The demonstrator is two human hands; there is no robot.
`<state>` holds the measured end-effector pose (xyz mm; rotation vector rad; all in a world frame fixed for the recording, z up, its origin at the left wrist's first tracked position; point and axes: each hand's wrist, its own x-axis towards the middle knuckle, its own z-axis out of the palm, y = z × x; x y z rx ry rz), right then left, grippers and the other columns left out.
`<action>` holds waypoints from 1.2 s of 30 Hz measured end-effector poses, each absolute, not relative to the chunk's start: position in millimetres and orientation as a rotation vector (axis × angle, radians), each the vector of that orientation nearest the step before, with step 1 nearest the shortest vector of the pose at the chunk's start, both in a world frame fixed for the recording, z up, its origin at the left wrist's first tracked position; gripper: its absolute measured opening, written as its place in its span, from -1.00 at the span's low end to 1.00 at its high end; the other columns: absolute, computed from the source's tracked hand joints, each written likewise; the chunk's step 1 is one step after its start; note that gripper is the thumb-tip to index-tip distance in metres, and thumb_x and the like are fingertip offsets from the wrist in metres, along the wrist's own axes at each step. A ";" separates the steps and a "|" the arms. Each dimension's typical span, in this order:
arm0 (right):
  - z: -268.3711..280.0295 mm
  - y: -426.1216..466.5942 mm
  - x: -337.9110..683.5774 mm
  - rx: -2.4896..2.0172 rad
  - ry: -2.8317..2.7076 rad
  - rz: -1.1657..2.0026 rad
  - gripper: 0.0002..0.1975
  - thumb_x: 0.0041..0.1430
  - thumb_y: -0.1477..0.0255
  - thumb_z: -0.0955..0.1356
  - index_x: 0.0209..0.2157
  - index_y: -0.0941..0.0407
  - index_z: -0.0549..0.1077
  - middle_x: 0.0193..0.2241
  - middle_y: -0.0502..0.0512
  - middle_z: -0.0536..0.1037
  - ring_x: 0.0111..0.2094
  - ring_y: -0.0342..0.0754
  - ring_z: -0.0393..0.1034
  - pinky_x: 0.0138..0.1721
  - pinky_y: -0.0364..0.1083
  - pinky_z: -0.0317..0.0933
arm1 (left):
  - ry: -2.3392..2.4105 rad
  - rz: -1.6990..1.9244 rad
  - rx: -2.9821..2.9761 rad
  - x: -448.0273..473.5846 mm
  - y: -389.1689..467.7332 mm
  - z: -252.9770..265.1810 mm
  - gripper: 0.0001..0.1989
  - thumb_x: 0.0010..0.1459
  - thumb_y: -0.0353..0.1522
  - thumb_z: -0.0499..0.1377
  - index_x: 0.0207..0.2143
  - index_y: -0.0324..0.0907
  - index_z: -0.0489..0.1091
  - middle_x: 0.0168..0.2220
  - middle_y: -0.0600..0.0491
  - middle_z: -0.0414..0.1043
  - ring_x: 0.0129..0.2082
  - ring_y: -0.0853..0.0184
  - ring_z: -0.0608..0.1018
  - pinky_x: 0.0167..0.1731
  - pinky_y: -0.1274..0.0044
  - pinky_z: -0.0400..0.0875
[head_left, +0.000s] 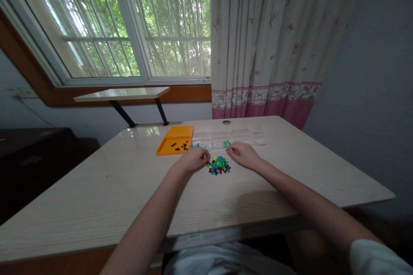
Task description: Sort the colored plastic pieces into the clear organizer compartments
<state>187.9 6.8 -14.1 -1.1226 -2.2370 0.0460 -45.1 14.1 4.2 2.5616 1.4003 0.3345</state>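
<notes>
A small heap of mixed building bricks (pixel 219 165) in green, blue, brown and yellow lies on the table between my hands. My left hand (pixel 195 158) is at the heap's left edge, its fingers pinched together; what they hold is too small to name. To the upper right of the heap, my right hand (pixel 241 153) also has its fingertips drawn together, and I cannot make out what is in them. Just beyond it, green pieces (pixel 227 142) sit in a clear compartment tray (pixel 240 134). Blue pieces (pixel 198 146) show in the tray behind my left hand.
An orange open box (pixel 176 133) with several dark brown pieces (pixel 184 145) stands left of the tray. A raised shelf (pixel 124 93) on black legs is at the table's back left. The table (pixel 129 189) reaches back to a window and curtain (pixel 264 43).
</notes>
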 end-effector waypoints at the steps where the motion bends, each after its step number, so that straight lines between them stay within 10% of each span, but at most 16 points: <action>1: -13.5 3.3 183.9 -1.103 -2.259 0.059 -0.83 0.11 0.44 0.25 -0.34 0.11 0.48 -0.45 0.05 0.47 -0.41 -0.15 0.33 -0.37 -0.19 0.12 | 1.400 0.356 2.555 -43.7 14.1 4.3 -0.79 -0.03 -0.38 0.05 -0.41 -0.19 0.48 -0.56 0.07 0.39 -0.56 0.42 0.37 -0.55 0.62 0.13; 36: -14.4 -7.4 169.5 -1.036 -2.184 0.094 -0.90 0.06 0.41 0.31 -0.39 0.12 0.45 -0.52 -0.01 0.43 -0.48 -0.19 0.28 -0.43 -0.22 0.09 | 1.202 0.731 2.406 -18.0 1.7 3.3 -0.75 0.07 -0.30 0.02 -0.34 -0.22 0.45 -0.65 0.15 0.24 -0.61 0.49 0.28 -0.59 0.65 0.05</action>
